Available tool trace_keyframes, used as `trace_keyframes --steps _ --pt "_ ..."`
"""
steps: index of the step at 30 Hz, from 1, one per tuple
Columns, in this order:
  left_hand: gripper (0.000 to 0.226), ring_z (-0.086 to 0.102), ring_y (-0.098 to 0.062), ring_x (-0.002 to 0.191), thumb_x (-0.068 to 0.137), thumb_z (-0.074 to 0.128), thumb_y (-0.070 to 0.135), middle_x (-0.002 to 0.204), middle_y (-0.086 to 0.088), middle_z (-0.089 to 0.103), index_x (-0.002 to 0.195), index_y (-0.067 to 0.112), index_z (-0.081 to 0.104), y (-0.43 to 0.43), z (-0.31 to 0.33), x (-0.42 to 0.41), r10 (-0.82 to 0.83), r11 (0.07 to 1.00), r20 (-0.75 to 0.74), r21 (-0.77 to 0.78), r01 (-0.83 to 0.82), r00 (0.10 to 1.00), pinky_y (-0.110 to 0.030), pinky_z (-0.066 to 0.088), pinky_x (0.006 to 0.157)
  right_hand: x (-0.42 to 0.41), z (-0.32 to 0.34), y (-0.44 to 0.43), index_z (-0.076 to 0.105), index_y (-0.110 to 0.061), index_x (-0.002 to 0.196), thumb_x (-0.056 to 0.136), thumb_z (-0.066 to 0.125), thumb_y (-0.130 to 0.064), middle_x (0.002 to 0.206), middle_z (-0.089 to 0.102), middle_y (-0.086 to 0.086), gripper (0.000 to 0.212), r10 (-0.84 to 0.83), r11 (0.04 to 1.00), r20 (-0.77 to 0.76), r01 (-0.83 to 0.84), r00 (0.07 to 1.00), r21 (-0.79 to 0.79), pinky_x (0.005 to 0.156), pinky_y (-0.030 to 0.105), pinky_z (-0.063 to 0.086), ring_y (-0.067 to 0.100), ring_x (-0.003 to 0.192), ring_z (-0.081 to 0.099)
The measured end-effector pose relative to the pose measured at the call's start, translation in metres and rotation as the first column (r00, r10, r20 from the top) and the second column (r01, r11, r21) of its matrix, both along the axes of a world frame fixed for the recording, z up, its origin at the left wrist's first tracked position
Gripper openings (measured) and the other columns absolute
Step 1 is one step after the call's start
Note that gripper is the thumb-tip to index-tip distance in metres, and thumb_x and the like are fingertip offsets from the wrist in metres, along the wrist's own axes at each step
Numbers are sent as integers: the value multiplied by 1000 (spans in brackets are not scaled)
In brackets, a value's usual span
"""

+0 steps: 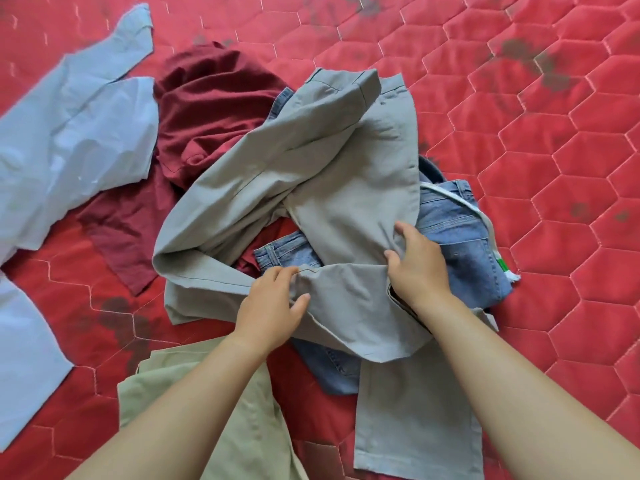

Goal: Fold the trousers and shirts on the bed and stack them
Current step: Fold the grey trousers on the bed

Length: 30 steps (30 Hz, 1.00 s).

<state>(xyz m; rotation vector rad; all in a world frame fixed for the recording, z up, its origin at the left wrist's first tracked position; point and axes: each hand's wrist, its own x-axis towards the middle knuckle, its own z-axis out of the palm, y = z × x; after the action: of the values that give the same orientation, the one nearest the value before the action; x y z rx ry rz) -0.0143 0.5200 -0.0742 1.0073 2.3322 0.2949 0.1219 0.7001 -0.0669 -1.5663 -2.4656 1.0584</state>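
Observation:
Crumpled grey trousers (311,174) lie in a heap in the middle of the red quilted bed (519,116). My left hand (273,306) pinches a fold of the grey cloth near its front edge. My right hand (415,265) grips the grey cloth a little to the right. Blue jeans (460,244) lie under the grey trousers, partly hidden. A dark red shirt (207,109) lies bunched behind and to the left. A light blue shirt (69,133) is spread out at the far left. Pale green trousers (235,427) lie at the near edge under my left forearm.
The red quilt has dark stains at the back right and near the front left. A white cord with a green tag (498,258) lies along the right side of the jeans. Bare quilt shows to the right of the heap.

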Motion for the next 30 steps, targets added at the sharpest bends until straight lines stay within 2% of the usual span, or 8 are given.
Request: trace_keyframes --steps 4,9,13,17,20,23,26,30 --pt "50 42 -26 124 90 52 37 135 -3 45 135 18 42 2 12 1 34 999 -50 14 -33 998 -39 37 100 41 26 -39 54 -9 125 81 67 -9 118 64 6 46 32 999 -159 -38 987 -34 86 13 31 25 111 57" --pt "50 43 -24 120 90 49 43 135 1 44 135 23 41 20 32 -9 119 993 -115 29 -117 986 -39 44 86 99 48 -81 63 -19 112 76 75 -16 103 63 -14 38 103 992 -121 -112 987 -64 82 4 33 11 97 61" --pt "44 50 -27 110 88 53 41 124 -4 52 126 18 50 71 41 -45 71 978 -341 210 2 937 -40 46 79 68 39 -28 62 -18 114 77 74 -20 110 48 2 40 -25 997 -202 38 979 62 85 34 48 17 92 54" --pt "49 43 -25 121 86 56 43 133 -2 47 129 22 47 143 37 -76 -63 960 -367 233 157 928 -45 40 91 -2 9 34 43 -9 134 83 66 -31 133 34 16 60 -105 992 -131 113 986 52 104 35 30 29 118 40" --pt "35 51 -24 114 89 53 44 118 1 58 118 25 54 165 20 -77 -150 977 -230 112 179 962 -37 40 85 -25 -17 47 32 -7 141 85 65 -27 135 35 19 67 -140 990 -36 141 989 16 104 34 27 34 124 38" --pt "19 53 -22 83 90 54 35 79 2 58 80 19 54 142 16 -67 -1 953 -41 303 14 999 -28 26 63 -13 -25 43 43 -9 134 84 63 -9 108 59 9 54 -193 981 -79 192 978 -14 90 31 35 30 106 55" --pt "19 50 -21 72 92 53 29 73 -2 58 78 15 53 97 21 -50 178 902 114 378 -208 977 -31 30 63 16 -23 21 53 -9 126 81 63 -4 84 63 1 46 -125 992 -122 122 985 -27 80 31 41 29 85 61" --pt "26 59 -25 75 92 49 34 78 -12 65 85 10 58 35 31 -27 279 904 248 258 -340 928 -37 44 71 37 -16 11 57 -4 119 75 72 -6 100 54 12 47 -47 989 -200 74 979 128 84 35 45 25 81 55"
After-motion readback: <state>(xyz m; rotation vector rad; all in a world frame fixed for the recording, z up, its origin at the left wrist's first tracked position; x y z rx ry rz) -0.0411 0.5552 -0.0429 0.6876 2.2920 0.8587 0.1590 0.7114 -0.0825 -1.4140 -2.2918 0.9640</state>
